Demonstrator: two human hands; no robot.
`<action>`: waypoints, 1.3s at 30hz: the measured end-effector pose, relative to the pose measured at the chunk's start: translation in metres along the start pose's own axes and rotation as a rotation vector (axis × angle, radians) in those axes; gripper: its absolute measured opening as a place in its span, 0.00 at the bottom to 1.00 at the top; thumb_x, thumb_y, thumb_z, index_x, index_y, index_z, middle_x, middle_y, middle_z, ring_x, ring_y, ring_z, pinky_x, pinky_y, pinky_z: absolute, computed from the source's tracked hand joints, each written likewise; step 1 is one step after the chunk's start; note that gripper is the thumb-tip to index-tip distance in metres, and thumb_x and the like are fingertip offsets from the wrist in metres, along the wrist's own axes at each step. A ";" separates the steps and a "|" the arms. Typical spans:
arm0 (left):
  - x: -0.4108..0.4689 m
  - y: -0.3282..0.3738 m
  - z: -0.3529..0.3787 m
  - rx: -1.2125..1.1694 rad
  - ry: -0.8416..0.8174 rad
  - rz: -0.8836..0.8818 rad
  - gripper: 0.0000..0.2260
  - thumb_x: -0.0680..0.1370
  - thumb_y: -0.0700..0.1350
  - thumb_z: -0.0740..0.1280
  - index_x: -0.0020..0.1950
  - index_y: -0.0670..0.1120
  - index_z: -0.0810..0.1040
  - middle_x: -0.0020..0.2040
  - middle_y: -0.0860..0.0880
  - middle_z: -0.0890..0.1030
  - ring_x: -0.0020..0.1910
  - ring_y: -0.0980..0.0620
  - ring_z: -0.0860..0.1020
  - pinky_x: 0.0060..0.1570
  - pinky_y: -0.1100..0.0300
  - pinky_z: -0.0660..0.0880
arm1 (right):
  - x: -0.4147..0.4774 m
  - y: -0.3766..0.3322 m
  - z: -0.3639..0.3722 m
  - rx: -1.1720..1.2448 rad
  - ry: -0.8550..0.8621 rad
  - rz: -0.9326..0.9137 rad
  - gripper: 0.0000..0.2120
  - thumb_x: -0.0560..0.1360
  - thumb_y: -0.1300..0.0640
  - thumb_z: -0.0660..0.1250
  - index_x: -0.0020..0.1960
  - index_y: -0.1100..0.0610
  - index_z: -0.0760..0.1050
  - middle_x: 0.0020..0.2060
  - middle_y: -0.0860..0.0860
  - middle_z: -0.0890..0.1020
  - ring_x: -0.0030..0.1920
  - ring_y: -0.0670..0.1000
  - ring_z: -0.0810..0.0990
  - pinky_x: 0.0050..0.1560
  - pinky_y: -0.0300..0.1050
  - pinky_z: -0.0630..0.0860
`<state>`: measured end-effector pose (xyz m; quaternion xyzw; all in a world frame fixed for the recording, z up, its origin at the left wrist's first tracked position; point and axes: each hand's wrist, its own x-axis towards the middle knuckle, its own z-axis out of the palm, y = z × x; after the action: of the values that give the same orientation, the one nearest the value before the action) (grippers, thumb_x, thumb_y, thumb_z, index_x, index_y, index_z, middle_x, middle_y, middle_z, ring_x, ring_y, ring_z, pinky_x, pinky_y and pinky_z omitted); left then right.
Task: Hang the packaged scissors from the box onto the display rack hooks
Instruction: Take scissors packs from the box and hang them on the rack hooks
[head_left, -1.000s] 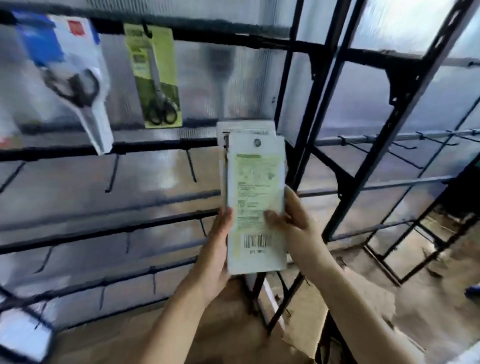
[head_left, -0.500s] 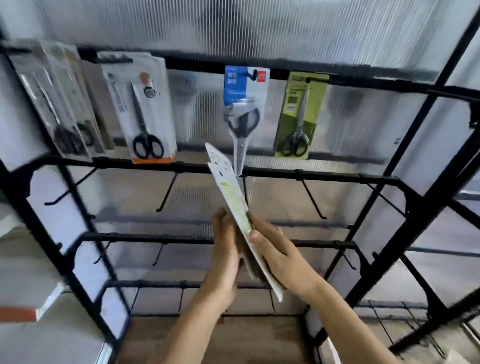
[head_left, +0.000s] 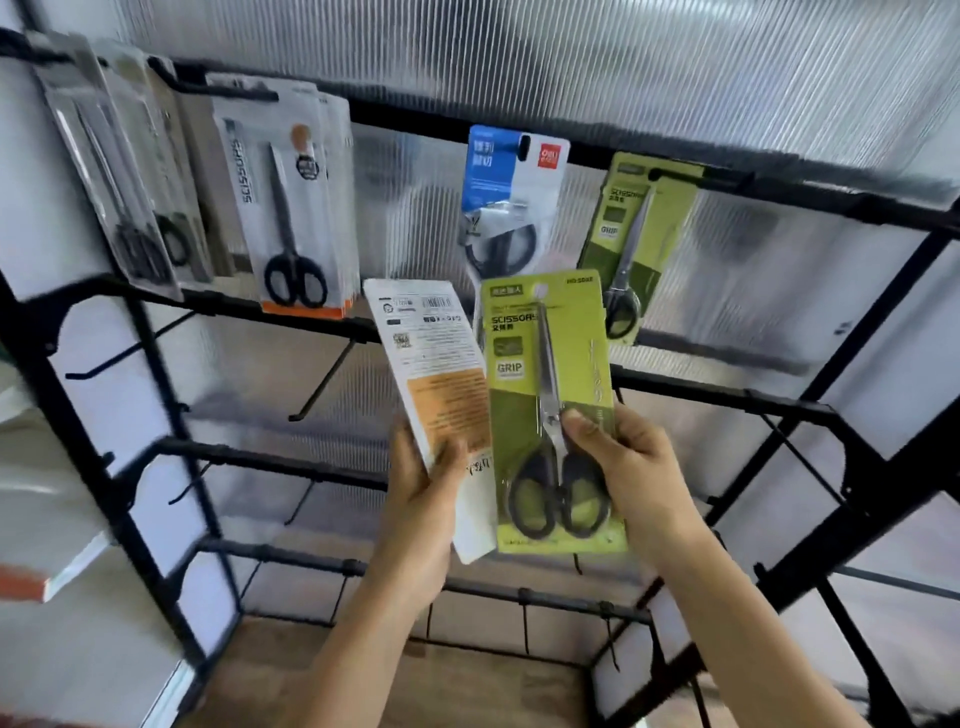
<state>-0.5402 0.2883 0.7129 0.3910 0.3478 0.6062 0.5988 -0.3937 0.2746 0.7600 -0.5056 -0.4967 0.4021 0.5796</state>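
Observation:
My right hand (head_left: 631, 467) grips a green scissors pack (head_left: 550, 395), front side towards me, with black-handled scissors inside. My left hand (head_left: 421, 493) grips a white and orange scissors pack (head_left: 436, 379) with its printed back towards me, tilted left. Both packs are held up in front of the black display rack (head_left: 727, 400). On the top bar hang a matching green pack (head_left: 636, 244), a blue and white pack (head_left: 509, 197), a white pack with orange base (head_left: 291, 208) and grey packs (head_left: 119, 171) at the far left.
Bare black hooks (head_left: 327, 379) stick out from the second bar, and more from the lower bars (head_left: 291, 462). A ribbed translucent panel (head_left: 571, 62) backs the rack. A white and orange object (head_left: 31, 582) lies at the lower left. Brown floor shows below.
The view swung from the rack's right end to its hung packs. The two packs, stacked together before, are now split, one in each hand, with the green one turned face towards me.

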 end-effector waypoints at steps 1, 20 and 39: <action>-0.002 -0.002 0.005 0.004 0.012 0.000 0.14 0.78 0.42 0.61 0.57 0.60 0.71 0.53 0.54 0.81 0.53 0.51 0.80 0.56 0.42 0.74 | 0.001 0.000 -0.002 0.005 -0.008 -0.014 0.13 0.73 0.60 0.65 0.31 0.54 0.80 0.31 0.55 0.77 0.34 0.54 0.74 0.38 0.46 0.71; -0.002 0.024 0.004 0.135 0.026 0.193 0.16 0.72 0.33 0.68 0.56 0.49 0.74 0.49 0.54 0.83 0.47 0.59 0.81 0.46 0.69 0.77 | 0.019 0.004 0.025 0.051 0.034 -0.148 0.05 0.75 0.60 0.64 0.42 0.52 0.75 0.37 0.55 0.80 0.39 0.54 0.76 0.45 0.54 0.75; 0.024 0.014 0.059 0.177 -0.120 0.280 0.05 0.74 0.52 0.61 0.48 0.57 0.74 0.42 0.60 0.82 0.41 0.62 0.81 0.36 0.69 0.76 | 0.000 -0.036 -0.049 -0.065 0.467 -0.446 0.06 0.76 0.58 0.64 0.43 0.48 0.71 0.34 0.52 0.76 0.36 0.52 0.74 0.36 0.48 0.75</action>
<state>-0.4934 0.3085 0.7534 0.5222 0.3058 0.6263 0.4914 -0.3470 0.2592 0.7955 -0.4812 -0.4615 0.1224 0.7352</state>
